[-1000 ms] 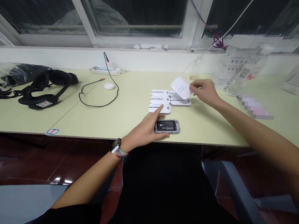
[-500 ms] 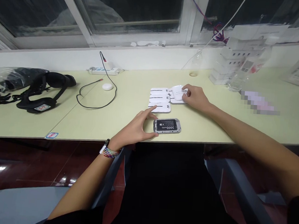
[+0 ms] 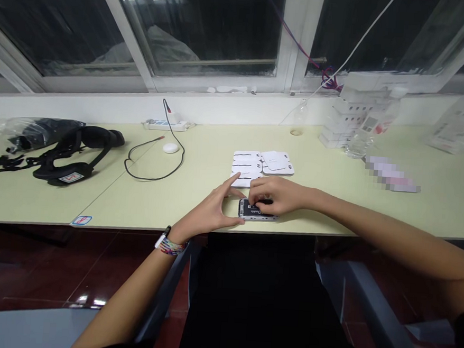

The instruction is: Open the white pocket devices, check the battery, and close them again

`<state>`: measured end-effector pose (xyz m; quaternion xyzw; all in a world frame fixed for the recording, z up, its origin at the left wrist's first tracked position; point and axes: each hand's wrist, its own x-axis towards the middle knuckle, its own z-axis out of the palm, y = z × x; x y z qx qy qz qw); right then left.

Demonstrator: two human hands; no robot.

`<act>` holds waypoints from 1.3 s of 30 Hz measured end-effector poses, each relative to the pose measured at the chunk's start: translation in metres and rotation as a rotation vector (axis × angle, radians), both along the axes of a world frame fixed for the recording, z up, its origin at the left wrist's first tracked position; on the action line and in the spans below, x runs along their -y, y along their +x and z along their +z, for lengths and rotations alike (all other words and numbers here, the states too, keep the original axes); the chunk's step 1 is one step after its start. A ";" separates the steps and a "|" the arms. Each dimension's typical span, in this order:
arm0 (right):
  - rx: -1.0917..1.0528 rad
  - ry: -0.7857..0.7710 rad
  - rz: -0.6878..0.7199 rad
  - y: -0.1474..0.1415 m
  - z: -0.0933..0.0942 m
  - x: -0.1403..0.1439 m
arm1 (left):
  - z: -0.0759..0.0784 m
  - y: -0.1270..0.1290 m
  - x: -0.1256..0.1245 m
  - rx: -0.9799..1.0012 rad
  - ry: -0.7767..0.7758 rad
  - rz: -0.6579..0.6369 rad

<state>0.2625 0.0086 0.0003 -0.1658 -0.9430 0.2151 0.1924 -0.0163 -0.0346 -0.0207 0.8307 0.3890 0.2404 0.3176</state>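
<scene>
Item: small grey rectangular device with a black battery in its open back (image 3: 258,210), lying flat near the front edge of the long pale-green table (image 3: 372,210), straight ahead of me.

My left hand (image 3: 213,211): rests on the table just left of the device; thumb tip touches the device's near left corner, forefinger stretched out past its far left side, the fingers loosely spread, gripping nothing.

My right hand (image 3: 280,194): lies over the device from the right, fingertips curled down onto the black battery; whether they pinch it or only press on it, I cannot tell. A beaded bracelet (image 3: 171,245) and a watch sit on my left wrist.

Just beyond the device: flat white plastic covers with rounded corners (image 3: 262,164), laid in overlapping rows, some touching one another.

Well to the left of the device: a thin black cable (image 3: 153,158) looped on the table, a small white round puck (image 3: 171,148) beside the loop, a white power strip (image 3: 167,123) against the wall, and a black strapped head-mount (image 3: 72,152) with a red-and-white label, next to a clear plastic bag of dark straps (image 3: 36,131).

Well to the right of the device, at the back of the table: a stack of white cartons (image 3: 349,121) and a clear bottle (image 3: 367,136).
</scene>
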 end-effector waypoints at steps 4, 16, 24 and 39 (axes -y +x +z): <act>0.130 0.016 0.042 -0.015 0.009 -0.001 | 0.000 0.000 -0.001 -0.001 -0.003 0.002; 0.242 -0.075 0.067 -0.033 0.024 -0.010 | 0.002 0.002 -0.001 0.003 -0.016 0.019; 0.282 -0.072 0.077 -0.039 0.025 -0.013 | -0.001 0.002 -0.002 0.029 0.002 0.017; 0.210 -0.117 0.082 -0.033 0.022 -0.015 | -0.004 0.001 -0.003 0.057 -0.052 0.041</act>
